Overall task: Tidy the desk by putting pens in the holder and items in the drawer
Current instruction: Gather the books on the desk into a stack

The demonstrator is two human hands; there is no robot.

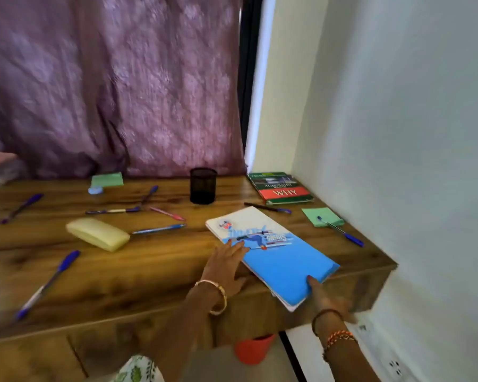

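**Both hands on the blue notebook at the desk's front edge**

Your left hand point(223, 267) lies flat with straight fingers, its fingertips resting on the left edge of the blue notebook point(276, 257). Your right hand point(324, 297) grips the notebook's near corner, thumb on top of the cover and the other fingers hidden beneath it. That near corner overhangs the front edge of the wooden desk point(122, 271).

Taking the notebook as your landmark: the black mesh pen holder point(203, 186) stands upright behind it, near the curtain point(108, 92), and no pen shows above its rim. Just behind the notebook's far corner lies a dark pen point(268, 208), and beyond that a stack of books point(280, 188) sits in the back right corner. To the right of the notebook a green sticky pad point(323, 216) carries a blue pen point(340, 231) across it. To the left lies another blue pen point(159, 229), then a pale yellow case point(97, 234). Farther back left, a pink pen point(167, 213) and two crossing purple pens point(138, 206) lie together, with a second green pad point(107, 180) behind them. Far left, two more blue pens lie apart, one near the front edge point(49, 282) and one farther back point(21, 208).
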